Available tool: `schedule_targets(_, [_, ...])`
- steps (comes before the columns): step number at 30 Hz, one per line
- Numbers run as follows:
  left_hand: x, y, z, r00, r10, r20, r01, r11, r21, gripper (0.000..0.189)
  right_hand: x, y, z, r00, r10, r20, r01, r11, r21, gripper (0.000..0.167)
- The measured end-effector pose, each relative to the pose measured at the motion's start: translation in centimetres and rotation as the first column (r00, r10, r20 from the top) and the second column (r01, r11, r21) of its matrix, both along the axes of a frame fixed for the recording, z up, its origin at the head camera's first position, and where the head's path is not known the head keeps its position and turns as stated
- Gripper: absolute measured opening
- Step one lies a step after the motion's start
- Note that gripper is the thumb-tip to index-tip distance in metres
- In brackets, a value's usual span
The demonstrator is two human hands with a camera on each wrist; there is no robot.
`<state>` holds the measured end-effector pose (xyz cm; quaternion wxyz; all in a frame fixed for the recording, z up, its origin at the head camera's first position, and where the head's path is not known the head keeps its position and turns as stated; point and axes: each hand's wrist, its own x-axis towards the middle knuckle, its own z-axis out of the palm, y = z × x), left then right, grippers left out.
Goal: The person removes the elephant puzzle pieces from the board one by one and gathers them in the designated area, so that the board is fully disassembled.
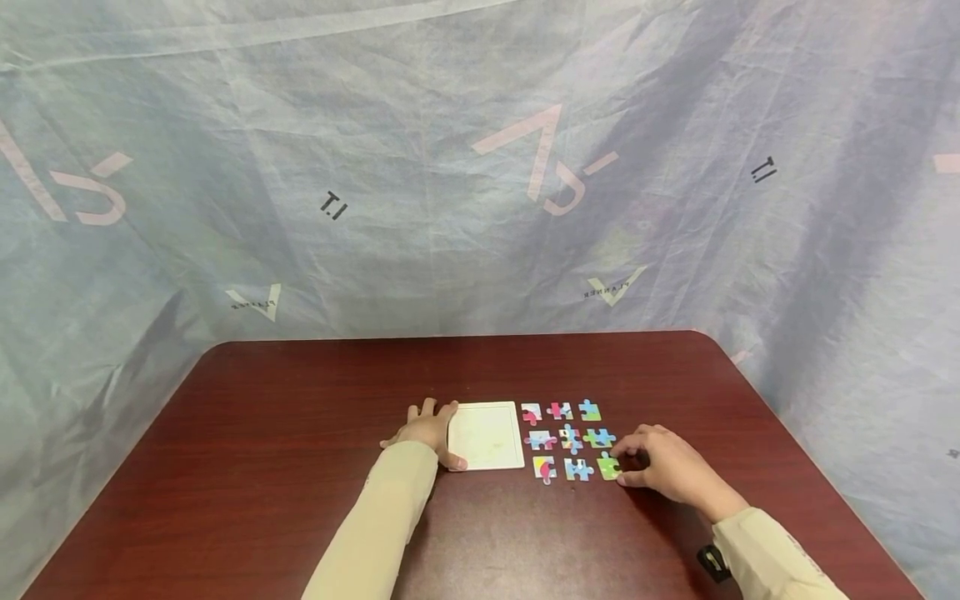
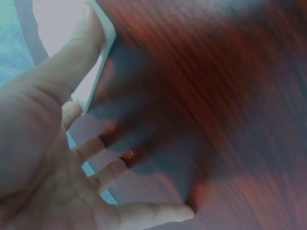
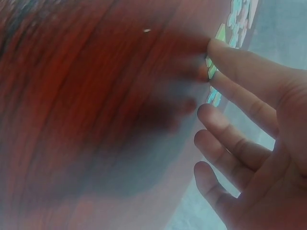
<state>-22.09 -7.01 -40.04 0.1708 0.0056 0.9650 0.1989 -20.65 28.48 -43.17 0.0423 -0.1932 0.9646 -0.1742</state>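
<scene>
My left hand [image 1: 424, 432] lies with fingers spread at the left side of a white square puzzle tray [image 1: 486, 437]. Its thumb rests on the tray's near left corner, and the index finger reaches the far left corner. In the left wrist view, the thumb overlaps the tray's edge [image 2: 98, 72], and the other fingers stretch over the table. My right hand [image 1: 670, 467] pinches a green corner puzzle piece [image 1: 609, 467] between thumb and index finger, at the near right of the laid-out pieces. The right wrist view shows its other three fingers loosely bent.
Several colourful puzzle pieces, among them a blue-and-white piece [image 1: 578, 469] and a pink-and-white piece [image 1: 531, 413], lie apart in three rows right of the tray. The dark red wooden table [image 1: 300, 400] ends at a grey printed cloth [image 1: 420, 167] behind.
</scene>
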Motion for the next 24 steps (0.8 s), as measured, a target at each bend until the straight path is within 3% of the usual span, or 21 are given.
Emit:
schedule_targets(5, [-0.2, 0.0, 0.0, 1.000, -0.008, 0.023, 0.007, 1.000, 0.014, 0.099, 0.0, 0.0, 0.0, 1.000, -0.002, 0.002, 0.002, 1.000, 0.002, 0.025])
schedule_targets(15, [-1.3, -0.2, -1.6, 0.999, -0.025, 0.026, 0.025, 1.000, 0.001, 0.101, 0.1, -0.1, 0.1, 1.000, 0.019, -0.010, -0.019, 1.000, 0.004, 0.025])
schedule_targets(24, [-1.3, -0.2, -1.6, 1.000, -0.021, 0.018, 0.021, 1.000, 0.001, 0.102, 0.1, 0.0, 0.0, 1.000, 0.023, -0.019, -0.023, 1.000, 0.004, 0.025])
